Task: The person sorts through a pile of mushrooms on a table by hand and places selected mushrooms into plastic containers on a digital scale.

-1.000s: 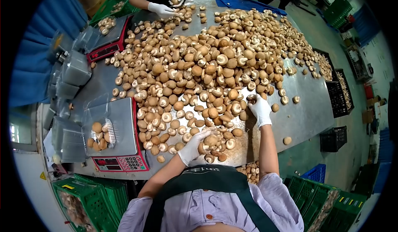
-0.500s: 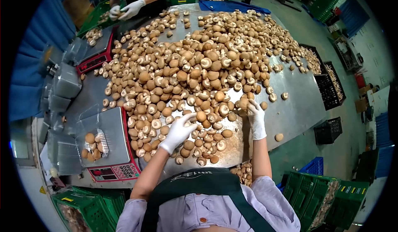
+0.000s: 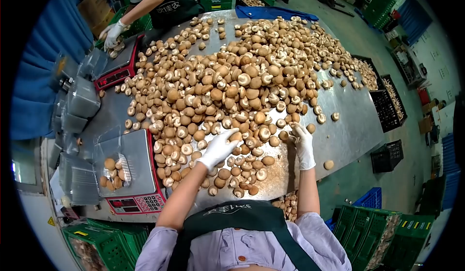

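My left hand [image 3: 219, 149], in a white glove, reaches into the near side of the mushroom pile [image 3: 218, 91]. Its fingers are closed round a brown-capped mushroom [image 3: 236, 136] at the fingertips. To the right, my gloved right hand [image 3: 303, 147] is at the pile's near right edge, thumb and fingers curved and apart, with nothing clearly held between them. Several mushrooms lie close to its fingertips. Between my hands, loose mushrooms [image 3: 261, 174] sit on the metal table [image 3: 348, 120]. A single mushroom [image 3: 329, 165] lies to the right of my right hand.
At left, a red-framed scale [image 3: 135, 174] bears an open clear plastic box [image 3: 127, 168] of mushrooms. A second scale [image 3: 116, 77] stands farther back, beside a co-worker's gloved hand [image 3: 114, 33]. Clear boxes [image 3: 80, 101] are stacked at left. Green crates [image 3: 365, 232] stand at lower right.
My left hand has moved slightly right and forward. My right hand has drawn back a little from the mushrooms at its fingertips. The co-worker's hand has moved left and down towards the far scale.
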The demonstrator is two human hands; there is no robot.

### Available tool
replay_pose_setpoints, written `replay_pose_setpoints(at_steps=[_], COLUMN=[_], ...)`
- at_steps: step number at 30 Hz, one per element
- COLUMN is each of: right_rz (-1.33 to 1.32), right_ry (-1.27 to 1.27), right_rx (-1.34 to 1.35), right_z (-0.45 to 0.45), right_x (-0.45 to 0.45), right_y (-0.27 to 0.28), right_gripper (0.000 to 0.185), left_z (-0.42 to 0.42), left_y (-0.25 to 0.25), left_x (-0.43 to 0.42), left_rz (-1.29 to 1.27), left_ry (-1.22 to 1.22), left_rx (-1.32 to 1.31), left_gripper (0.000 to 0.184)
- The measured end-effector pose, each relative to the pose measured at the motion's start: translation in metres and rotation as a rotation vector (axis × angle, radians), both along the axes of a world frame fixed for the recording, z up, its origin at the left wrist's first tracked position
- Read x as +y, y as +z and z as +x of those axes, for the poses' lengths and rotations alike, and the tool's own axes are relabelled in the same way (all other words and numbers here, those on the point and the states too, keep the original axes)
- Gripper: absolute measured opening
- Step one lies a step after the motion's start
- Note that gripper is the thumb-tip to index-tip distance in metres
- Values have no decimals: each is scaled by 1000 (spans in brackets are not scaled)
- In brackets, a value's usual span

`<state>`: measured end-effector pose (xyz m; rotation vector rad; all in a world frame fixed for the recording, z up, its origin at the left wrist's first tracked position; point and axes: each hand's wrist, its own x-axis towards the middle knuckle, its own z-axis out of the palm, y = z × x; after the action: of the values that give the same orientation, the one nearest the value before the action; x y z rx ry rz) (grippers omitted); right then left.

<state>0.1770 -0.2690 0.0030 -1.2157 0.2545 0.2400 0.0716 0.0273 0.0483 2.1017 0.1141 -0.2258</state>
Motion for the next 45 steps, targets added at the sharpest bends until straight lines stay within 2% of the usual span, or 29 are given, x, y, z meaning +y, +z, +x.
replay_pose_setpoints(at_steps=[1,3,5,7,8,9,10,11,12,13,15,16,19,20,21,24,26,27,29,30,31,33,35,37,38,41,42,43,45], right_rz=[-167,-481,-918,-1032,-1034,-1032,-1136,-1378,-1359,-1339,-1112,-943,-191,8,115,249,-161,-258,-724,-871,-1154,-1442,-1463,-1019,-826,-123,154,204,434], right_ry=[22,73,32,99,280,459,540,582,560,540,382,320,183,163,244,152,154,150,213,259,356,420,456,497,457,389,306,189,185], right_rx=[-74,-249,-513,-674,-594,-511,-746,-884,-908,-934,-822,-570,-21,47,72,175,-36,-44,-270,-468,-590,-915,-885,-493,-489,-147,62,286,400], right_z=[2,9,10,-3,-8,-13,-20,-27,-25,-23,-23,-26,-13,-10,-5,8,20,27,33,30,24,24,26,29,31,37,24,17,20], right_x=[5,14,30,49,57,64,68,74,74,73,67,67,58,58,53,59,65,70,83,94,104,114,112,106,99,79,82,82,70], right_y=[3,-3,-4,17,23,27,19,12,2,-3,-9,-10,2,6,9,9,15,14,7,12,22,1,1,12,3,-6,17,30,6], right_gripper=[30,34,40,41,40,40,43,44,44,44,42,35,34,36,38,35,29,23,23,35,44,46,43,36,29,29,31,30,32], left_z=[-3,-27,-46,-63,-72,-78,-83,-87,-94,-95,-110,-113,-118,-118,-117,-111,-111,-111,-111,-110,-110,-110,-108,-107,-108,-110,-108,-107,-101], left_y=[0,24,-3,-11,-22,-25,-28,-31,-31,-15,-24,-27,-32,-34,-34,-26,-20,-25,-38,-35,-29,-25,-24,-24,-24,-19,-33,-32,-27], left_x=[7,21,27,31,34,35,28,20,17,1,-1,-1,-14,-16,-19,-19,-19,-20,-21,-21,-21,-22,-22,-21,-20,-17,-21,-24,-25], left_rz=[-240,-926,-1507,-1694,-1760,-1671,-1595,-1514,-1453,-1416,-1287,-1298,-1405,-1408,-1491,-1582,-1563,-1563,-1532,-1531,-1526,-1521,-1514,-1486,-1454,-1589,-1584,-1588,-1687], left_ry=[-1,148,248,230,240,241,375,505,407,569,368,244,296,292,257,167,158,159,168,168,175,187,221,210,200,231,270,271,209], left_rx=[-51,245,211,243,286,282,327,372,356,288,301,309,434,434,453,457,464,461,479,479,463,449,395,348,308,400,377,380,335], left_gripper=[48,48,46,46,46,45,43,41,41,40,42,45,46,46,48,52,51,51,50,50,49,49,49,50,51,55,57,57,60])
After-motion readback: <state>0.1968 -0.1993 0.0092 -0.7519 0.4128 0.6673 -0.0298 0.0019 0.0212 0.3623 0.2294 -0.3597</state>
